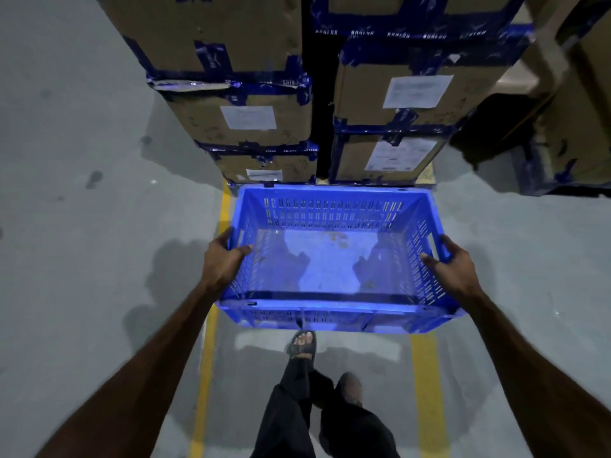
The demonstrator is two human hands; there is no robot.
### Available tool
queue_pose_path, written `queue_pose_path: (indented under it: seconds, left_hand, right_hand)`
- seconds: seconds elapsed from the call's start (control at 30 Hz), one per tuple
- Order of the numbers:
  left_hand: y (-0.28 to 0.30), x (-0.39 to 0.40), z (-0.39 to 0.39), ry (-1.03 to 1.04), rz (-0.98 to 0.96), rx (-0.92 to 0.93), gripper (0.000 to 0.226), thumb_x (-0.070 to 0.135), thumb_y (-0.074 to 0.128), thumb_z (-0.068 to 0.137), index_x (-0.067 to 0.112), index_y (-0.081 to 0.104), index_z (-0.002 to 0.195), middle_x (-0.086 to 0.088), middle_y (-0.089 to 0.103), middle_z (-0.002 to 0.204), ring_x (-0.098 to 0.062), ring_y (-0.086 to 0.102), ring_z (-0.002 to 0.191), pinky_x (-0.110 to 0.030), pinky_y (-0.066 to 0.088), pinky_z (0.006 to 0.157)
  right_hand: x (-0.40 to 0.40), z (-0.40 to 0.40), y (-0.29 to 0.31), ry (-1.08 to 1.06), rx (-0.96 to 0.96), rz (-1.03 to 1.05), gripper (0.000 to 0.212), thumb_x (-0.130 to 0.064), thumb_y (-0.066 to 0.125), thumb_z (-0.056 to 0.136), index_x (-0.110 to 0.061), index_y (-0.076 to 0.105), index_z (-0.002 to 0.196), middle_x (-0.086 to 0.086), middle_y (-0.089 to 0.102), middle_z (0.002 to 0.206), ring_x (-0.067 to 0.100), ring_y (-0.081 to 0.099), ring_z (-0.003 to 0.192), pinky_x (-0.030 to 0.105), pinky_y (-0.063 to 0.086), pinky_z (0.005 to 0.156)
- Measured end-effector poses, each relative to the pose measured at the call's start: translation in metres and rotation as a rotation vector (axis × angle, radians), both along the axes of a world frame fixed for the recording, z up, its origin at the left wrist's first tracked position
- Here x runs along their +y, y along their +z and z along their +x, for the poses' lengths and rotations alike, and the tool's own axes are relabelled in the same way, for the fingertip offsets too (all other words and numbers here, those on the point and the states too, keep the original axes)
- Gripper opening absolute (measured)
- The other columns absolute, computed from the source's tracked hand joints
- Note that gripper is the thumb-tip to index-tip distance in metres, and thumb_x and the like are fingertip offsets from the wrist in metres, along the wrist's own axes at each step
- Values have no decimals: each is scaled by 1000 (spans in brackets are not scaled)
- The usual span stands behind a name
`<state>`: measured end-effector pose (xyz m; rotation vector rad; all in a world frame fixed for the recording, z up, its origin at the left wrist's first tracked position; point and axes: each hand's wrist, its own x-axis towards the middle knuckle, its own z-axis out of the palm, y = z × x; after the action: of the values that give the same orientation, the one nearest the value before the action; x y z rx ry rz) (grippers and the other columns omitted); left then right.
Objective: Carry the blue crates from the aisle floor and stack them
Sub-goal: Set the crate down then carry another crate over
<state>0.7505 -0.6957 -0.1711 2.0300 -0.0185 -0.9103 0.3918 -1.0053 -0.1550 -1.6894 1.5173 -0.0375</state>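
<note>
An empty blue slotted plastic crate [334, 312] hangs in the air in front of me, above the floor and my feet. My left hand [222, 259] grips its left rim, thumb inside the wall and fingers wrapped outside. On the opposite side my right hand [453, 264] grips the right rim the same way. The crate is level, and its far edge is close to the bottom of the cardboard boxes ahead. I see no other blue crate in this view.
Two tall stacks of taped cardboard boxes [261, 120] [396, 104] stand straight ahead, with more boxes [575, 127] at the right. Yellow floor lines [206, 375] [426, 385] run along the grey concrete. My sandalled foot [301, 345] is under the crate.
</note>
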Motion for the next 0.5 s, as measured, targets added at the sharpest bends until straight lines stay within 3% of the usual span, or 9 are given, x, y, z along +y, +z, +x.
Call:
queue_pose_path:
  seconds: [0.2,0.27,0.37,0.5]
  left_hand:
    - [-57,-42,29,-24,50,-70,94,41,77,65,22,51,153,-5,67,137,-28,71,114,-51,55,103]
    - [-81,-55,37,-20,33,-72,93,38,76,65,21,51,153,-6,68,134,-26,72,107,-47,57,100]
    - [-119,-74,46,-2,-11,-96,83,32,75,67,21,57,148,-8,72,119,-18,66,80,-35,56,84]
    - [-176,-94,60,-32,-76,-177,37,22,73,71,29,74,107,11,70,75,-3,56,53,-25,46,62]
  right_hand:
    - [-34,38,-72,-33,-43,-10,73,-28,78,91,-15,45,155,8,60,144,28,62,126,44,48,110]
    - [-50,46,-105,-33,-62,-14,76,-37,80,86,-20,49,153,5,63,141,27,65,123,47,50,108]
    - [-79,49,-176,-51,-90,3,82,-58,77,70,-29,54,143,3,71,131,28,72,111,53,58,96]
    - [-111,59,-253,-63,-147,-44,82,-62,77,67,-30,56,139,3,72,129,27,72,112,53,58,96]
